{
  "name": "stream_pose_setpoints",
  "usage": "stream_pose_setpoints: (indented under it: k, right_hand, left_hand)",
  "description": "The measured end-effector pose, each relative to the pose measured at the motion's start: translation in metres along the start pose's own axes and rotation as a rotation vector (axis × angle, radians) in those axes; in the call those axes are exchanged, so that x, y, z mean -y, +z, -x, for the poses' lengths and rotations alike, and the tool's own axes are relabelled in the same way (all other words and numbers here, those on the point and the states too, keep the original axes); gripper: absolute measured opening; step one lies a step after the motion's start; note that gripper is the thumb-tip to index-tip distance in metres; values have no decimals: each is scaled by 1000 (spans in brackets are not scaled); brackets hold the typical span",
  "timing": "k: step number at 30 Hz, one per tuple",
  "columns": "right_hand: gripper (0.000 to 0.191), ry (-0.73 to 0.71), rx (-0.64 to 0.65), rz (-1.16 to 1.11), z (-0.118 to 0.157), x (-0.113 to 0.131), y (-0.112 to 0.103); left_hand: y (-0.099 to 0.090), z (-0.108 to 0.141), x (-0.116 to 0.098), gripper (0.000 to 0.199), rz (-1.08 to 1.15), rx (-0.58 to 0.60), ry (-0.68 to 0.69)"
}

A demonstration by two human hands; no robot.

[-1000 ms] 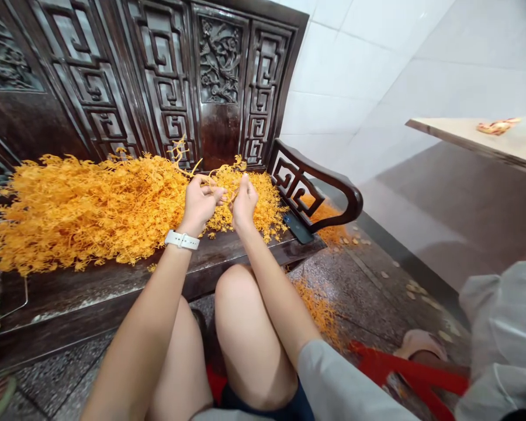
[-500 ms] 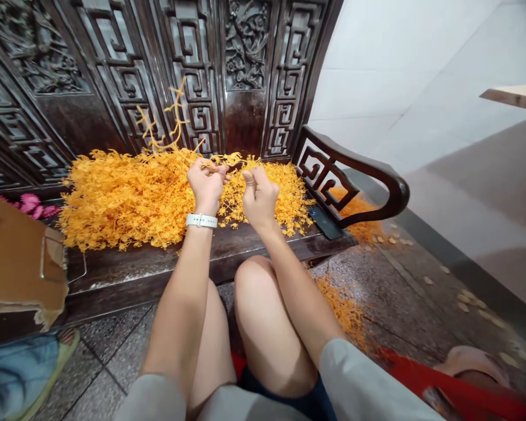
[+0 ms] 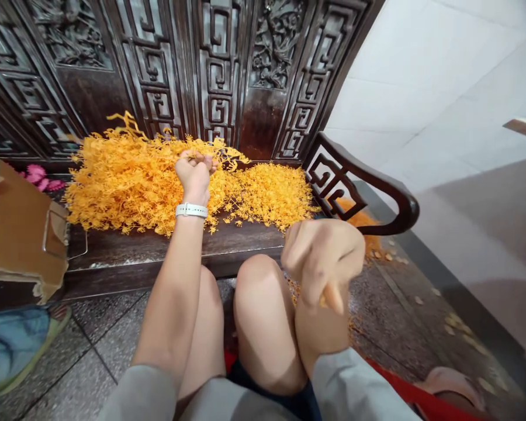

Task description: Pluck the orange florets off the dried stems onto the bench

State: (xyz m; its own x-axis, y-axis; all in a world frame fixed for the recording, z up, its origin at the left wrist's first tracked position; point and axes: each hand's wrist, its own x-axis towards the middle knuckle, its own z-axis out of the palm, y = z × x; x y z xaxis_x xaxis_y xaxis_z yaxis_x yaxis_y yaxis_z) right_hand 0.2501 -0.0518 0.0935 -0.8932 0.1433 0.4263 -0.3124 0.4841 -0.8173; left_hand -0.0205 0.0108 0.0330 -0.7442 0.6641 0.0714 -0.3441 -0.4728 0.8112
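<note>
My left hand (image 3: 196, 174), with a white watch band on its wrist, is over the right side of a large heap of orange-yellow plastic flower pieces (image 3: 127, 187). Its fingers are curled closed on a plastic flower sprig (image 3: 232, 155) that sticks out to the right. Nearer my body, above my right knee, my right hand (image 3: 326, 260) points downward with its fingers bent together. What those fingers hold, if anything, I cannot make out. A lower pile of small orange flower pieces (image 3: 276, 193) lies beside the heap.
The heaps lie on a dark carved wooden bench (image 3: 127, 257) with a curved armrest (image 3: 377, 175). A cardboard box (image 3: 17, 228) and pink flowers (image 3: 37, 175) are at left. Orange bits (image 3: 359, 219) lie on the floor beyond the armrest. Another person's slippered foot (image 3: 59, 318) is at lower left.
My right hand has moved away from the left hand, back toward my body and to the right, turning downward. My left hand has shifted slightly left. The bare branching stem above the heap stands lower.
</note>
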Motion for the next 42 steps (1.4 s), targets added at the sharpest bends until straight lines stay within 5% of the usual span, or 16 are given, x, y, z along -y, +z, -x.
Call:
stream_pose_setpoints:
  k: [2, 4, 7, 9, 11, 14, 22, 28, 30, 33, 35, 37, 39, 40, 42]
  right_hand:
    - [55, -29, -2, -276, 2, -35, -15]
    - [58, 4, -489, -515, -10, -74, -26]
    - [43, 285, -1161, -781, -30, -118, -28]
    - [20, 469, -1331, -872, -35, -132, -21]
    - [9, 535, -1263, -866, -36, -136, -12]
    - [26, 453, -1107, -744, -38, -133, -2]
    - [39, 431, -960, -462, -53, -128, 7]
    - [23, 412, -940, -392, -45, -130, 5]
    - [23, 447, -682, -329, -44, -119, 11]
    - [21, 497, 107, -329, -47, -84, 26]
    - [23, 466, 580, -342, -51, -57, 35]
    - [31, 402, 806, -330, -54, -35, 35]
    - [36, 334, 734, -385, -54, -27, 26]
    - [39, 302, 556, -446, -54, -29, 20]
    - [39, 246, -23, -564, -53, -42, 8]
  left_hand:
    - [-2, 2, -2, 30, 15, -12, -42]
    - [-2, 6, -2, 29, 4, -9, -82]
    - [0, 11, 2, 29, -50, 7, -91]
    - [4, 15, 6, 31, -89, 28, -86]
    - [8, 19, 9, 32, -120, 59, -80]
    - [13, 24, 12, 33, -158, 91, -64]
    - [18, 33, 13, 26, -292, 178, -61]
    - [18, 31, 17, 27, -341, 212, -56]
    - [15, 23, 22, 28, -332, 148, -32]
    - [6, 6, 29, 31, -339, -18, 29]
    - [-1, -3, 29, 30, -315, -61, -67]
    - [-6, -6, 25, 26, -241, -10, -242]
    - [-8, -4, 17, 22, -169, 51, -321]
    - [-9, -2, 13, 22, -145, 71, -310]
    - [-11, 1, 5, 23, -116, 110, -280]
